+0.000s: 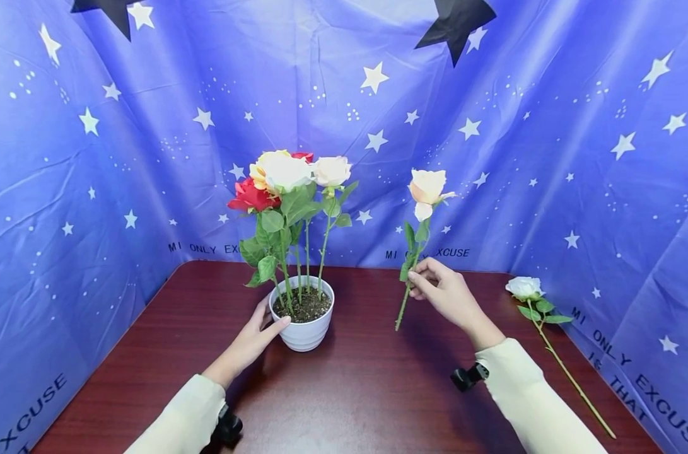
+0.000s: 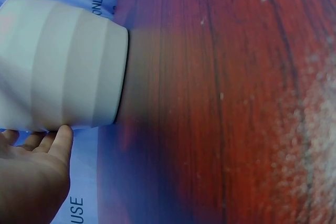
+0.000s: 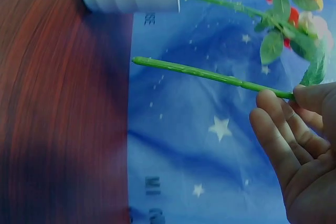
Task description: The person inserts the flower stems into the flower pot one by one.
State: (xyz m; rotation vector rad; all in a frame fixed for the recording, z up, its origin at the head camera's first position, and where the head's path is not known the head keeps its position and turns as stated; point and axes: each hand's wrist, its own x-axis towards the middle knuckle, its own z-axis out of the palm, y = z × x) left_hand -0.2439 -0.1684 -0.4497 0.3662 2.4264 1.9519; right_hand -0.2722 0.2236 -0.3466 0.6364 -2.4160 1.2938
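Observation:
A white ribbed flower pot (image 1: 304,334) filled with dark soil stands on the table, holding several upright artificial roses in red, white, yellow and pale pink. My left hand (image 1: 255,340) rests against the pot's left side, its thumb at the rim. In the left wrist view, fairly straight fingers (image 2: 62,145) touch the pot wall. To the right of the pot, my right hand (image 1: 443,290) pinches a pale peach rose (image 1: 427,187) by its green stem. The rose is held upright above the table; its bare stem end (image 3: 157,64) points down, apart from the pot.
A white rose (image 1: 525,288) with a long stem lies along the right side of the dark red wooden table (image 1: 366,391). Blue star-printed cloth (image 1: 332,75) hangs behind the table and on both sides. Black star shapes (image 1: 456,25) show at the top.

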